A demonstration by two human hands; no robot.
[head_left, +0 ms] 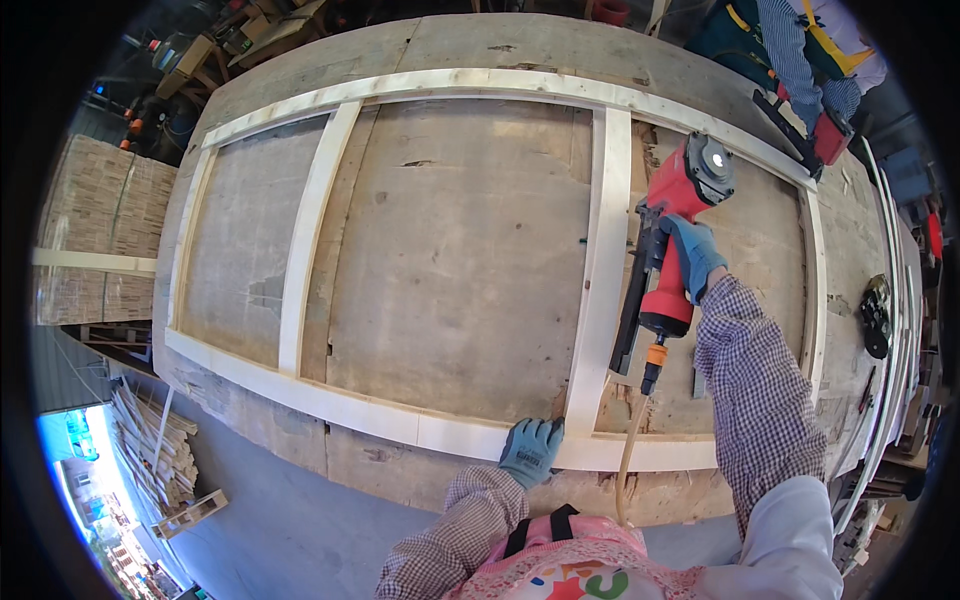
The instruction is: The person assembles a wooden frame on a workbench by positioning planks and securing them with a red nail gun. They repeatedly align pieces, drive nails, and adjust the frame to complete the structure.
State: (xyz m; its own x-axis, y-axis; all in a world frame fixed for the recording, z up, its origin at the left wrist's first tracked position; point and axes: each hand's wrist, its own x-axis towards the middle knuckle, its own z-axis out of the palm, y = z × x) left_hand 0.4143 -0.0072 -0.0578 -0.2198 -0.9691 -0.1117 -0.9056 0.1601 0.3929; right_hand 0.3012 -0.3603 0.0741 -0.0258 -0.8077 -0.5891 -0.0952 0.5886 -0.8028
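A pale wooden frame (450,432) with two crosspieces lies on a worn plywood worktable (460,250). My left hand (532,450), in a blue-grey glove, grips the frame's near rail, just left of where the right crosspiece (600,270) meets it. In my right hand (695,255), gloved alike, is a red and black nail gun (668,300), its fingers wrapped round the handle. The tool is raised over the right part of the frame, its black head toward the far side. An air hose (630,460) runs from its orange fitting back toward my body.
Across the far right corner, another person (800,60) holds a red and black tool (828,135) by the frame's corner. A black object (875,315) lies near the right edge. Stacked wood blocks (105,215) stand left; loose strips (155,445) lie on the floor.
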